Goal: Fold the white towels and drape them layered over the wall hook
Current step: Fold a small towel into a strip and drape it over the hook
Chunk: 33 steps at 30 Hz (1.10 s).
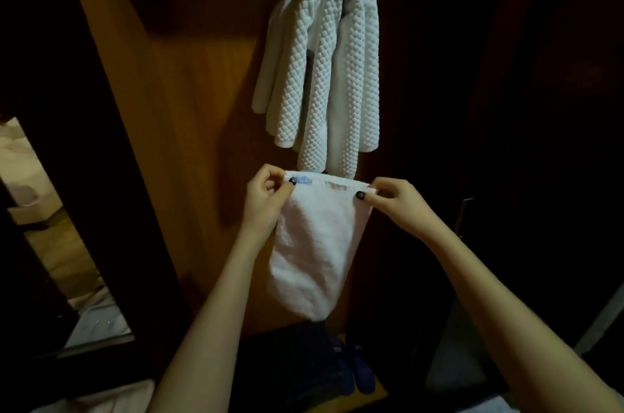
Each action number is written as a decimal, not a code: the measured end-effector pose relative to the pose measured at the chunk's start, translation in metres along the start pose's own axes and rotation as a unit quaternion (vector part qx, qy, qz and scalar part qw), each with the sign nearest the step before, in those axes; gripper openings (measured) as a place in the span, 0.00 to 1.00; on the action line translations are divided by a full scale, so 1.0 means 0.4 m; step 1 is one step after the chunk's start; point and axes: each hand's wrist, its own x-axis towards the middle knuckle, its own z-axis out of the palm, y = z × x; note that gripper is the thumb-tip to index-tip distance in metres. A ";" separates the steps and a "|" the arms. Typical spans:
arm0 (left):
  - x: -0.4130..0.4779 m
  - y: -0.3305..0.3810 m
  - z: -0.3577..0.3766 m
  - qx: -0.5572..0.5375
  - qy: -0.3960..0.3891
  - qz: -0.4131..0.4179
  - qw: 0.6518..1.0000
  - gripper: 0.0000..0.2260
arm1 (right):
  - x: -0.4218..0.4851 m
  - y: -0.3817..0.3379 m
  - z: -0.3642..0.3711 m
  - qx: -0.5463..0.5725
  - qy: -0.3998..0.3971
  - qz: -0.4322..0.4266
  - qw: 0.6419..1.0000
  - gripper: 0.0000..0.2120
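A thick white waffle-textured towel hangs folded in layers over a hook on the wooden wall panel; the hook itself is hidden under it. Just below it I hold a smaller plain white towel, folded and hanging down. My left hand pinches its top left corner, beside a small blue mark. My right hand pinches the top right corner. The top edge is stretched level between both hands.
A dark blue pair of slippers or cloth lies on the low ledge under the towel. A mirror or opening at the left shows a lit room. Dark wooden panels stand to the right, with a metal handle.
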 end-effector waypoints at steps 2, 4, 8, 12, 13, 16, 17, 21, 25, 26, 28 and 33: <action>-0.042 -0.022 -0.007 0.010 0.025 -0.011 1.000 0.10 | -0.025 -0.012 0.037 0.067 0.048 0.017 0.996 0.13; -0.082 -0.041 -0.010 0.014 0.049 -0.012 0.999 0.10 | -0.052 -0.024 0.071 0.124 0.087 0.034 0.988 0.12; -0.146 -0.057 -0.011 0.029 0.087 -0.013 0.996 0.12 | -0.110 -0.022 0.117 0.179 0.126 0.052 0.974 0.11; -0.197 -0.061 -0.011 0.025 0.108 -0.010 0.994 0.13 | -0.165 -0.005 0.147 0.182 0.149 0.056 0.970 0.08; -0.207 -0.061 -0.011 0.026 0.106 -0.010 0.994 0.13 | -0.175 0.000 0.151 0.179 0.155 0.058 0.970 0.06; -0.232 -0.061 -0.010 0.046 0.106 0.007 0.993 0.13 | -0.202 0.015 0.151 0.153 0.158 0.069 0.973 0.09; -0.238 -0.060 -0.009 0.056 0.109 0.019 0.992 0.13 | -0.211 0.017 0.147 0.145 0.153 0.068 0.975 0.10; -0.250 -0.060 -0.003 0.065 0.120 0.027 0.990 0.10 | -0.235 0.018 0.127 0.148 0.133 0.040 0.979 0.05; -0.248 -0.059 0.002 0.013 0.074 -0.058 0.995 0.11 | -0.240 0.017 0.106 0.138 0.143 0.019 0.980 0.06; -0.246 -0.060 -0.001 0.014 0.060 -0.073 0.995 0.10 | -0.240 0.019 0.101 0.131 0.148 0.016 0.980 0.06; -0.246 -0.062 -0.006 0.005 0.029 -0.084 0.996 0.07 | -0.240 0.023 0.095 0.109 0.172 0.014 0.979 0.06; -0.256 -0.067 -0.004 -0.088 -0.074 -0.086 0.990 0.01 | -0.239 0.027 0.109 0.080 0.225 0.035 0.970 0.11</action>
